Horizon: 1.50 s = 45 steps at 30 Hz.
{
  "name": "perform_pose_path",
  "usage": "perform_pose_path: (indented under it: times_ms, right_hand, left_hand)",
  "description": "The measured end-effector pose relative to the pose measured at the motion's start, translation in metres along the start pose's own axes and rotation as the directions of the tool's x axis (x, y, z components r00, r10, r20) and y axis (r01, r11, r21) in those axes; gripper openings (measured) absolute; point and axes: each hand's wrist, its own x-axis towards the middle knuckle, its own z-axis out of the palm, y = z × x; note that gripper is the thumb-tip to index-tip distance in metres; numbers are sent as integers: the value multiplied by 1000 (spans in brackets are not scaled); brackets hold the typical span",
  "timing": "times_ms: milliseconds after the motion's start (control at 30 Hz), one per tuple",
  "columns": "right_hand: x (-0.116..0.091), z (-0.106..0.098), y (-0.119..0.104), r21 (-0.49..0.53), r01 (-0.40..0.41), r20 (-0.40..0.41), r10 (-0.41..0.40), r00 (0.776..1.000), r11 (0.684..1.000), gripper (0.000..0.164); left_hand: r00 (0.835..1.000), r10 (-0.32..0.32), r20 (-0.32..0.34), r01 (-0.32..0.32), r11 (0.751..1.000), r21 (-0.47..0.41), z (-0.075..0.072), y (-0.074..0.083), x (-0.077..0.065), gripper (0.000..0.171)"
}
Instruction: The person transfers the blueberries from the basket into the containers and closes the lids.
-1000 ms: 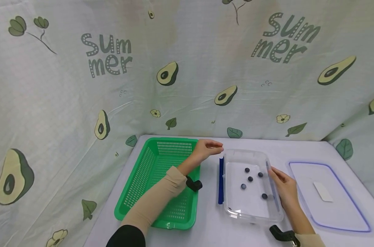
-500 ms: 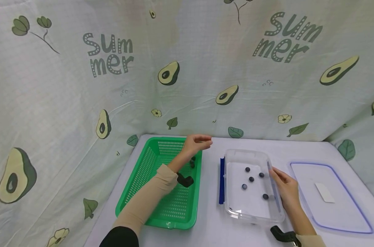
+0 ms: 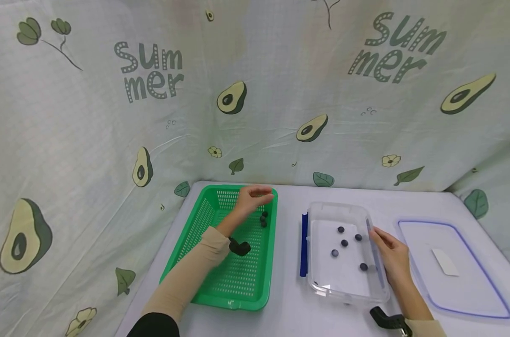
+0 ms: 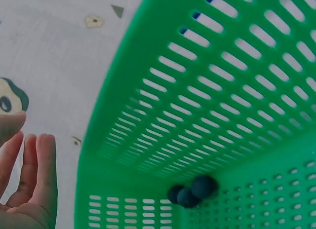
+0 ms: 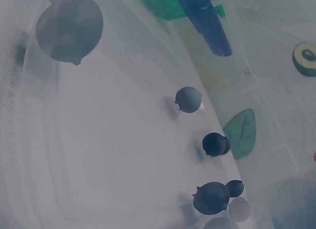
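"Layout?"

"Surface [image 3: 290, 290]: green basket [image 3: 261, 295] along the left edge, clear tub [image 3: 339, 278] right of it, long axes near-to-far. My right hand [image 3: 394, 260] has fingers pinching the tub's right wall; left hand [image 3: 249, 200] hangs near the basket's far-right corner, fingers loosely spread, empty afaict."

"Balls?"

"Three dark balls [image 4: 203, 187] basket, five balls [image 3: 344, 243] tub; round, no axis. Guessing mid-transfer; next pick needs a gentle pinch."

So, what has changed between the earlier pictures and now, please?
The left hand moved left, from beside the clear box toward the far end of the green basket; three dark balls in it, hidden at first, now show. No grasp or release is visible. The right hand still holds the box's right side; the five dark balls inside and the blue-edged lid stayed put.
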Motion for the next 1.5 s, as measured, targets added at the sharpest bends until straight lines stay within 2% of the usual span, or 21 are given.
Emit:
perform_pose_path:
  times_ms: [267,400,500,567,767,1233,1500]
  right_hand:
    - [2,-1,-1,20,-5,7,5,1000,1000,61]
    - [3,0,-1,27,2,4,-2,1000,1000,61]
    - [3,0,-1,22,4,7,-4,1000,1000,60]
    - [3,0,-1,17,3,11,-3,1000,1000,60]
    - [1,0,0,8,-1,10,1,1000,1000,60]
    - [3,-1,2,29,45,3,-45,999,999,55]
    - [3,0,2,48,27,-2,-27,1000,998,54]
  left_hand:
    - [996,-74,-48,77,996,54,-8,-14,-3,31]
    - [996,-76,-56,84,984,155,-11,-26,-6,28]
    - [996,-73,-55,85,962,259,-13,-38,-10,27]
    - [995,-80,-57,93,952,291,-14,-45,-13,26]
    - [993,-97,-61,111,948,299,-15,-59,-17,22]
    - [994,-107,-21,108,945,309,-12,-75,-18,24]
    - [995,-98,-16,97,937,337,-9,-79,-21,21]
